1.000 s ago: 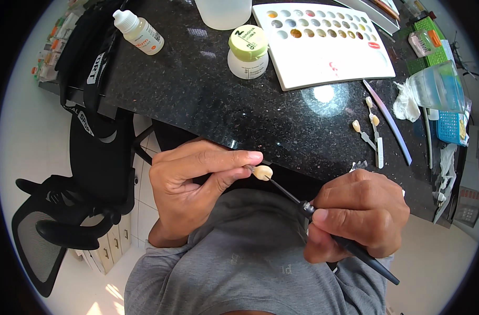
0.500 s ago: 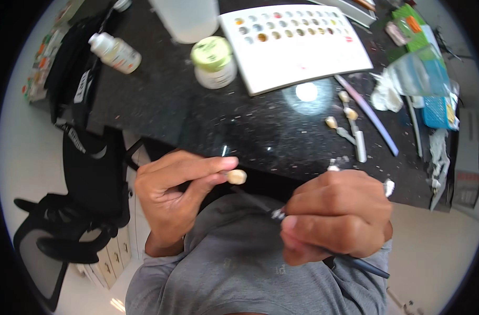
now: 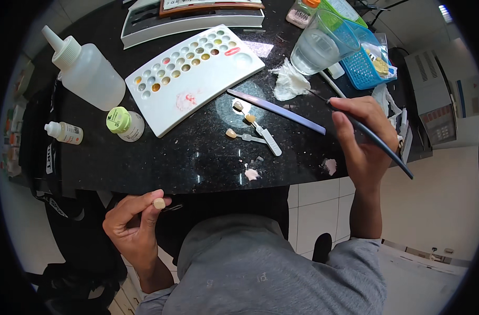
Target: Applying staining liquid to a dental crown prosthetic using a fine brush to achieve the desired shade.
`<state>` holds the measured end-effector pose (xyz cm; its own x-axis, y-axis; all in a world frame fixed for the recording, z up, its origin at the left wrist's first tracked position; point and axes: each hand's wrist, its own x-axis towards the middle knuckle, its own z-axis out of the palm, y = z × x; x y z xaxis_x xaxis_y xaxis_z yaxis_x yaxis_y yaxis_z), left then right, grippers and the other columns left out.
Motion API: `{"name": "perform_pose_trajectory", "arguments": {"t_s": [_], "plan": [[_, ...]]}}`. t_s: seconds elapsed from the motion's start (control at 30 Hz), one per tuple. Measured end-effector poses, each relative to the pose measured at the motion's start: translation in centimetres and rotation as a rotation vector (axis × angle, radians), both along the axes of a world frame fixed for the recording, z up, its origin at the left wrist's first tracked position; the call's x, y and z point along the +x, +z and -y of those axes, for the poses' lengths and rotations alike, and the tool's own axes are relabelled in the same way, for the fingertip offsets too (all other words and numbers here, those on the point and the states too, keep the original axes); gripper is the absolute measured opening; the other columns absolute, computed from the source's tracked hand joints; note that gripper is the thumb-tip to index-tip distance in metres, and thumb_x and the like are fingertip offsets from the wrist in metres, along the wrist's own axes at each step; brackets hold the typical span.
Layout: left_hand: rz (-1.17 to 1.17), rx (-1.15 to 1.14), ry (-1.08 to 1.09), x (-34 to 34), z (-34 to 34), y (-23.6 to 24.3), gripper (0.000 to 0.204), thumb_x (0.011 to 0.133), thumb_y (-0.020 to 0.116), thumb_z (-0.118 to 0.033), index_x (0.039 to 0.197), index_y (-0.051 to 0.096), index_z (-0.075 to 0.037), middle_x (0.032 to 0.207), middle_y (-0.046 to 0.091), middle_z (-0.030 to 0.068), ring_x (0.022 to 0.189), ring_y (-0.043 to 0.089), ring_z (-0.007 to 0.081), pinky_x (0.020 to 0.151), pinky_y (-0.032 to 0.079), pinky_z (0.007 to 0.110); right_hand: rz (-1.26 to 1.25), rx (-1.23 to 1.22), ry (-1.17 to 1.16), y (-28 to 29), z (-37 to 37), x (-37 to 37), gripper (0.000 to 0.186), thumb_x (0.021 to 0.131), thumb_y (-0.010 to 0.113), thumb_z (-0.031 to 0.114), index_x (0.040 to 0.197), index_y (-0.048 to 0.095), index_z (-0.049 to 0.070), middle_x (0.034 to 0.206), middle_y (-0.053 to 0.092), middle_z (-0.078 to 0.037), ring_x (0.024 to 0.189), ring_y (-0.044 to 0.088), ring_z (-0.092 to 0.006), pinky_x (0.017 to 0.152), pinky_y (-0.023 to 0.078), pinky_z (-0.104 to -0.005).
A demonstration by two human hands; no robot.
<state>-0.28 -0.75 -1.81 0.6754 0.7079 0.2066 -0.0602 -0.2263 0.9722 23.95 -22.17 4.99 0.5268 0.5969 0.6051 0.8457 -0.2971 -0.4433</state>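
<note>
The two hands are held well apart. In the left hand (image 3: 132,223), a small cream tooth-shaped crown (image 3: 159,203) is pinched between thumb and fingertips, out in front of the near edge of the dark counter (image 3: 160,170). Only its base end seems to be gripped, presumably so that its pale face is left uncovered. A thin metal loop (image 3: 174,208) is seen just beside the fingers; whether it is joined to the crown cannot be told.

By the right hand (image 3: 368,139), a slim dark brush (image 3: 382,140) is clasped much like a pen — thumb against fingers, handle slanting back over the hand — a hold that probably gives fine control of the tip. The tip is aimed at the edge of a crumpled white tissue (image 3: 290,81); whether contact is made cannot be made out. The tissue is set right beside a glass of water (image 3: 315,50), likely so that rinsing and blotting can be done in one spot.

The white palette (image 3: 160,113) is laid within reach of both hands, its wells uncovered. Shade tabs (image 3: 270,140) are placed nearer the person, perhaps for easy comparison, while the green-lidded jar (image 3: 126,125) and the dropper bottle (image 3: 69,133) are stood off to the left, capped.
</note>
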Motion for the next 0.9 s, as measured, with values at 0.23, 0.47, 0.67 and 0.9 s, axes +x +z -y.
{"name": "perform_pose_trajectory", "arguments": {"t_s": [0.23, 0.47, 0.67, 0.9], "plan": [[0.002, 0.0, 0.003, 0.1, 0.1, 0.3, 0.013, 0.078, 0.072, 0.0, 0.091, 0.071, 0.002, 0.076, 0.069, 0.0123, 0.07, 0.068, 0.0159, 0.064, 0.053, 0.022, -0.034, -0.086, 0.004, 0.3, 0.0, 0.3, 0.017, 0.078, 0.065, -0.002, 0.095, 0.069, -0.002, 0.076, 0.062, -0.007, 0.059, 0.052, -0.0071, 0.049, 0.037, -0.0192], [0.021, -0.025, -0.041, 0.5, 0.0, 0.3, 0.012, 0.077, 0.072, 0.002, 0.088, 0.072, 0.003, 0.074, 0.069, 0.0121, 0.067, 0.068, 0.0161, 0.062, 0.053, 0.021, -0.413, 0.217, 0.223, 2.5, -2.5, -0.1, 0.016, 0.089, 0.06, 0.004, 0.101, 0.065, -0.005, 0.086, 0.064, -0.011, 0.073, 0.064, -0.0117, 0.06, 0.048, -0.0175], [-0.012, -0.012, -0.053, 0.0, -0.3, 0.2, 0.014, 0.073, 0.072, 0.003, 0.087, 0.072, 0.002, 0.072, 0.07, 0.0121, 0.063, 0.068, 0.016, 0.057, 0.052, 0.022, -0.494, 0.101, 0.411, 2.2, -9.2, 2.1, 0.024, 0.09, 0.063, 0.013, 0.104, 0.059, -0.007, 0.089, 0.063, -0.012, 0.076, 0.065, -0.0148, 0.065, 0.054, -0.0239], [-0.028, 0.037, -0.126, -0.7, -0.9, -0.2, 0.028, 0.066, 0.075, 0.008, 0.091, 0.073, -0.003, 0.065, 0.068, 0.0106, 0.051, 0.065, 0.014, 0.046, 0.048, 0.019, -0.427, -0.026, 0.384, 1.5, -12.9, 4.0, 0.013, 0.089, 0.057, 0.004, 0.094, 0.058, -0.008, 0.091, 0.064, -0.013, 0.078, 0.059, -0.0094, 0.069, 0.047, -0.0199]]}}
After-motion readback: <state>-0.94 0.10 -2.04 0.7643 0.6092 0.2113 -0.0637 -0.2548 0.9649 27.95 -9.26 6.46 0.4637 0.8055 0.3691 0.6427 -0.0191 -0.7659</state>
